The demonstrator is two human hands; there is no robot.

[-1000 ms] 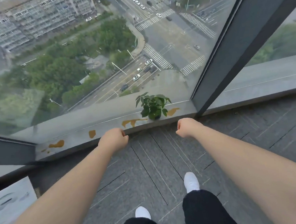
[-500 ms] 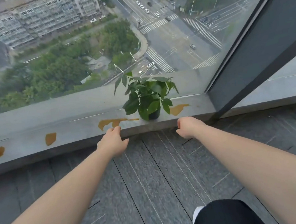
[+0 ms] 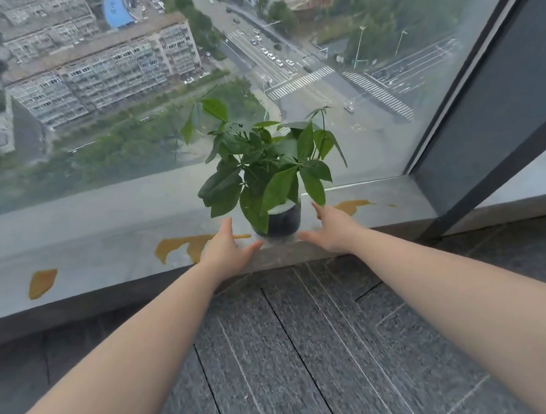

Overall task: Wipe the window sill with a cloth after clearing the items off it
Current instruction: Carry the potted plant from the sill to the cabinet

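A green leafy plant in a dark pot point(image 3: 284, 220) stands on the grey window sill point(image 3: 112, 244), near its front edge. Mustard-brown stains mark the sill: one point(image 3: 184, 247) left of the pot, one point(image 3: 350, 206) to its right, one point(image 3: 41, 282) far left. My left hand point(image 3: 228, 250) is open just left of the pot, fingers spread, thumb close to its base. My right hand point(image 3: 330, 232) is open just right of the pot. Neither hand clearly touches the pot. No cloth is in view.
Large window glass point(image 3: 128, 103) rises behind the sill, looking down on a city far below. A dark window frame post point(image 3: 485, 121) slants up at the right end of the sill. Dark grey plank floor point(image 3: 291, 351) runs below my arms.
The view has come much closer to the sill. Both hands went from closed fists to open and moved forward to either side of the pot.
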